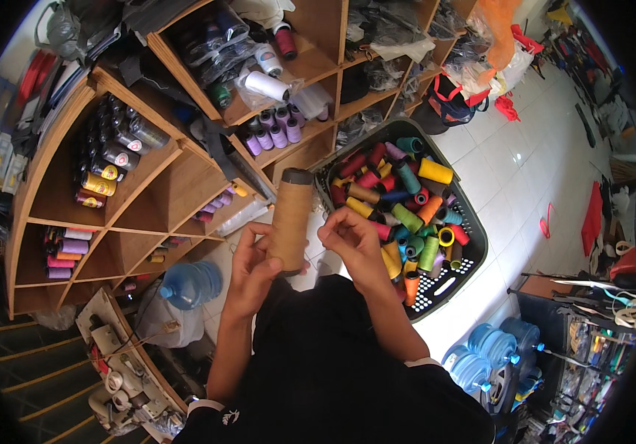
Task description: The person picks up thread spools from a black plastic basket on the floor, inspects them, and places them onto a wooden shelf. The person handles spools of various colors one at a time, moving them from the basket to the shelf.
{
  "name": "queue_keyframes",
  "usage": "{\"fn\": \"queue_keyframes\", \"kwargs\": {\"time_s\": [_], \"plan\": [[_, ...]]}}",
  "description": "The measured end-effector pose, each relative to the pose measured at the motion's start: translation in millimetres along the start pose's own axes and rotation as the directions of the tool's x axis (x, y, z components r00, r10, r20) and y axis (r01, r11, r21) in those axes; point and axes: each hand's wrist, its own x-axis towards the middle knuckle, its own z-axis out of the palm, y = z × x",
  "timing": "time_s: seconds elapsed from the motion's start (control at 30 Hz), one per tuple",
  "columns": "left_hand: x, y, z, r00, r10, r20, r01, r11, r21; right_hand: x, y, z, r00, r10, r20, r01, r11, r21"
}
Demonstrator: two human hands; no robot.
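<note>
A large tan thread spool [292,218] with a dark upper end stands nearly upright in my left hand [253,266], its fingers wrapped round the lower part. Just right of the spool, my right hand [355,244] is closed in a pinch with thumb and forefinger together. Anything between those fingertips is too fine to see. Below and beyond my right hand, a dark green plastic basket [473,222] rests on the floor. It is heaped with thread spools in many colours, among them a yellow spool [435,171] and an orange spool [430,209].
Wooden shelving [140,194] fills the left and far side, holding lilac spools [277,135], dark spools [114,140] and plastic bags. A blue water jug [192,285] stands at the left, more jugs [492,346] at the lower right. A sewing machine [122,362] sits at the lower left.
</note>
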Motion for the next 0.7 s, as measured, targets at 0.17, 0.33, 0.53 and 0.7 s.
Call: {"fn": "queue_keyframes", "kwargs": {"time_s": [0.17, 0.33, 0.53, 0.7], "plan": [[1, -8, 5, 0.976, 0.213, -0.044, -0.164, 0.855, 0.492, -9, -22, 13, 0.890, -0.446, -0.093, 0.377, 0.835, -0.401], [1, -13, 13, 0.968, 0.252, -0.015, -0.190, 0.768, 0.611, -5, -38, 19, 0.772, -0.625, -0.116, 0.483, 0.696, -0.531], [0, -14, 13, 0.967, 0.257, 0.005, -0.200, 0.740, 0.642, -2, -29, 7, 0.729, -0.683, -0.045, 0.507, 0.583, -0.635], [2, -15, 10, 0.962, 0.261, -0.080, -0.177, 0.819, 0.547, -14, -3, 6, 0.911, -0.377, -0.168, 0.317, 0.899, -0.301]]}}
